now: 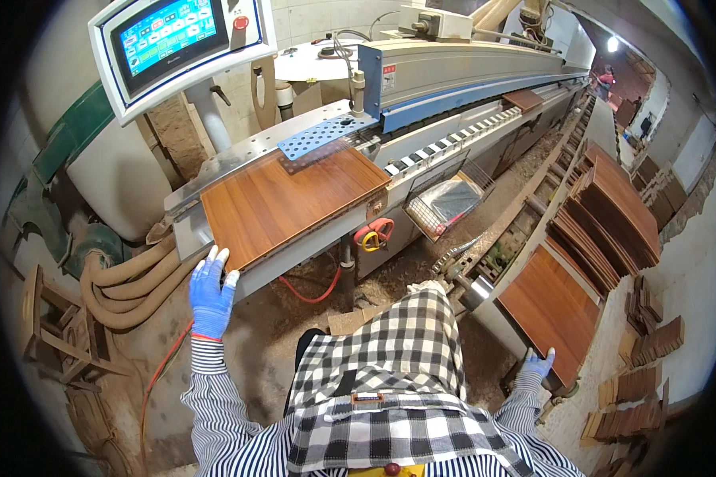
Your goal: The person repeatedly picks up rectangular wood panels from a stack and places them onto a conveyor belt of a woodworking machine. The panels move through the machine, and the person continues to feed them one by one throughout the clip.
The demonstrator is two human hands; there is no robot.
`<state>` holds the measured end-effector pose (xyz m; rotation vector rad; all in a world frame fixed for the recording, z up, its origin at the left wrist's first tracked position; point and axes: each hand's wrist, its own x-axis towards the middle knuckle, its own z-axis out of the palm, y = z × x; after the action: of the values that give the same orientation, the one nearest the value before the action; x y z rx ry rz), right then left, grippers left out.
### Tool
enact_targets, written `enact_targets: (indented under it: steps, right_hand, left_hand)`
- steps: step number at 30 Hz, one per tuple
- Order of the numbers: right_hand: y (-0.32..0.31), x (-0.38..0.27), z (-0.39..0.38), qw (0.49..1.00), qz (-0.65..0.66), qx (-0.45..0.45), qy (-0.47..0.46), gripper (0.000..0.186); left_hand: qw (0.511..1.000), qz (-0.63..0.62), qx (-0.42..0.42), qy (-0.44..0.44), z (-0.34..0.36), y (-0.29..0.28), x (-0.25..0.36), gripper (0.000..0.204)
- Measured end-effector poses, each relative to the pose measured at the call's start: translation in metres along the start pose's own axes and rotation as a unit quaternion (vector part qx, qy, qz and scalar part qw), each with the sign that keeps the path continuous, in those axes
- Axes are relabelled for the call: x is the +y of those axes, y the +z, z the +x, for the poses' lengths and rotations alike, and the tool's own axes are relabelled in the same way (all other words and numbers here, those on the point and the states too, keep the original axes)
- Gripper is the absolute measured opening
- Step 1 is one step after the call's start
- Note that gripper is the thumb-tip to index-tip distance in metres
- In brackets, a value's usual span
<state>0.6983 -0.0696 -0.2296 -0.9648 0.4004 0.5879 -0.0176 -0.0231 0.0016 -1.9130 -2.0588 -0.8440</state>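
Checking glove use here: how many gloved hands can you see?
2. The left hand presses the edge of the wood panel on the machine; the right hand rests on another panel on the roller rack.

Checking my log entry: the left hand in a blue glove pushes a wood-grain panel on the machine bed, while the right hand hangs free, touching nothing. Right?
Not quite. In the head view the right hand rests on another wood-grain panel; the rest holds: left hand, panel.

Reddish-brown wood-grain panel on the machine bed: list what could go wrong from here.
1. The left hand in a blue glove pushes the reddish-brown wood-grain panel at one corner only; it may skew going in.
2. The fingers lie at the panel's edge, so they might get drawn along or pinched.
3. The right hand rests on another reddish-brown panel far aside, splitting attention.
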Motion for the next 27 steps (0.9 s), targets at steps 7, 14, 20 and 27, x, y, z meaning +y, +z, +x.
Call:
enact_targets:
  steps: [7,14,20,27]
  right_hand:
    - [-0.004,0.001,0.005,1.0,-0.002,-0.013,0.001,0.071]
    - [-0.01,0.0,0.023,1.0,0.015,0.005,0.027,0.075]
    - [-0.021,0.0,0.025,0.997,0.02,-0.076,0.014,0.096]
    - [-0.028,-0.009,0.035,0.994,0.058,-0.069,0.067,0.092]
  left_hand:
    - [1.0,-0.02,-0.021,-0.006,0.004,-0.004,-0.001,0.043]
    - [0.999,-0.034,-0.03,-0.008,0.007,-0.001,-0.007,0.045]
    - [1.0,0.002,-0.024,0.014,0.02,0.006,0.01,0.045]
    - [0.998,0.033,-0.002,0.058,0.053,0.042,0.049,0.045]
